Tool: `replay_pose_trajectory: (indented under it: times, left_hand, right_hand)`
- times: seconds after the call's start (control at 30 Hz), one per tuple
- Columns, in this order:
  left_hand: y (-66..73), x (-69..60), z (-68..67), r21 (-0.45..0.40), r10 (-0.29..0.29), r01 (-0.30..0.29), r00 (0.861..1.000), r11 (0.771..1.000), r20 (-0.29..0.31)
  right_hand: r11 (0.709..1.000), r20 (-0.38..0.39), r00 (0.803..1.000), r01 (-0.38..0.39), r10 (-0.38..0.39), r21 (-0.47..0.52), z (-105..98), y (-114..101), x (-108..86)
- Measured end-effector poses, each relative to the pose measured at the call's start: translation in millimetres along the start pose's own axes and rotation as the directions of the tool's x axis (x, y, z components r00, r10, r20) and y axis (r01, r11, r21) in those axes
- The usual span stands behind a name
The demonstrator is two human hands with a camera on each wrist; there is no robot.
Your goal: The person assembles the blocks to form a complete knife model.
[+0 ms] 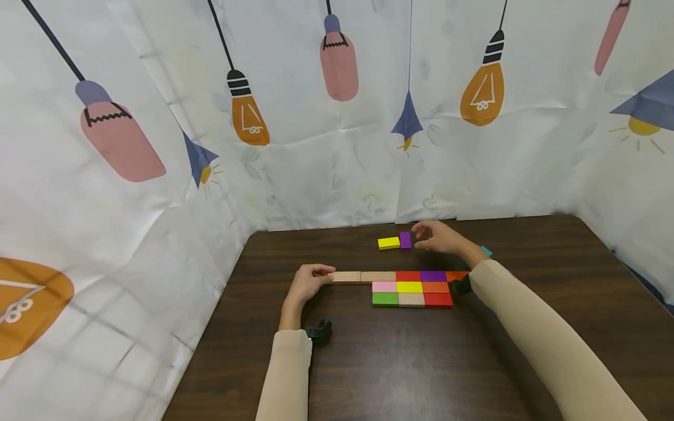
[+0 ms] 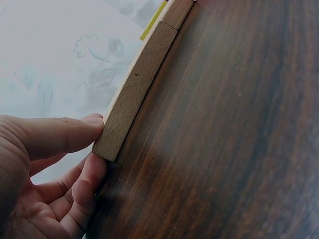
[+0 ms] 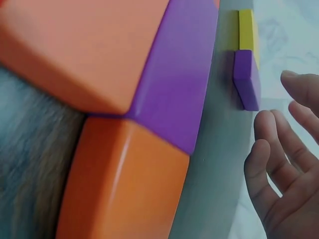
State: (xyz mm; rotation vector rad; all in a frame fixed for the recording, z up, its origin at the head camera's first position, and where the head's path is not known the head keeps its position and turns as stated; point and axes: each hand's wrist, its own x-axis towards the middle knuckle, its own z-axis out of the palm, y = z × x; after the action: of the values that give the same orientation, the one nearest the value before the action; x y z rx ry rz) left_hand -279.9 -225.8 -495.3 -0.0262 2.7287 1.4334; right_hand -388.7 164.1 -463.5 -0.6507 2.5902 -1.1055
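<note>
At the left end of a row of blocks, my left hand (image 1: 306,283) holds the end of a plain wooden block (image 1: 346,278). In the left wrist view the thumb (image 2: 70,133) lies against its edge and a fingertip touches its end. A second plain wooden block (image 1: 378,278) adjoins it, then red (image 1: 408,276), purple (image 1: 433,276) and orange (image 1: 456,276) blocks. My right hand (image 1: 439,237) hovers with parted, slightly bent fingers beside a purple block (image 1: 405,240) at the back. In the right wrist view the fingers (image 3: 256,162) stand apart from that block, with nothing between them.
A yellow block (image 1: 388,243) touches the back purple one. In front of the long row lie two shorter rows, including pink (image 1: 384,287), green (image 1: 385,299) and red (image 1: 438,300) blocks. A teal block (image 1: 487,251) shows partly behind the right wrist. A printed curtain (image 1: 337,175) borders the table.
</note>
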Motion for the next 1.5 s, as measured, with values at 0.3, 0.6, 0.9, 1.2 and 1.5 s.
replay_pose_trajectory:
  times: [0.3, 0.6, 0.9, 1.2, 1.5]
  left_hand:
    - [-0.2, -1.3, -0.5, -0.006, -0.013, 0.013, 1.0, 1.0, -0.004]
    - [1.3, -1.8, 0.9, -0.004, -0.005, 0.005, 1.0, 1.0, -0.001]
    - [-0.2, 0.1, 2.2, -0.001, -0.001, 0.001, 1.0, 1.0, -0.005]
    - [0.6, 0.0, 0.7, -0.006, -0.011, 0.011, 1.0, 1.0, -0.011]
    - [-0.6, 0.0, -0.2, -0.016, -0.01, 0.01, 1.0, 1.0, -0.007]
  right_hand:
    - [0.999, 0.032, 0.999, -0.038, 0.039, -0.025, 7.0, 2.3, 15.1]
    - [0.996, 0.045, 0.998, -0.037, 0.041, -0.081, 10.8, 4.6, 21.5]
    - [0.993, 0.056, 0.998, -0.033, 0.04, -0.109, 11.7, 2.5, 27.5]
    - [0.988, 0.092, 0.995, -0.035, 0.049, -0.15, 12.2, 0.8, 26.2]
    - [0.992, 0.156, 0.988, 0.022, -0.002, -0.125, 2.8, -1.1, 15.9]
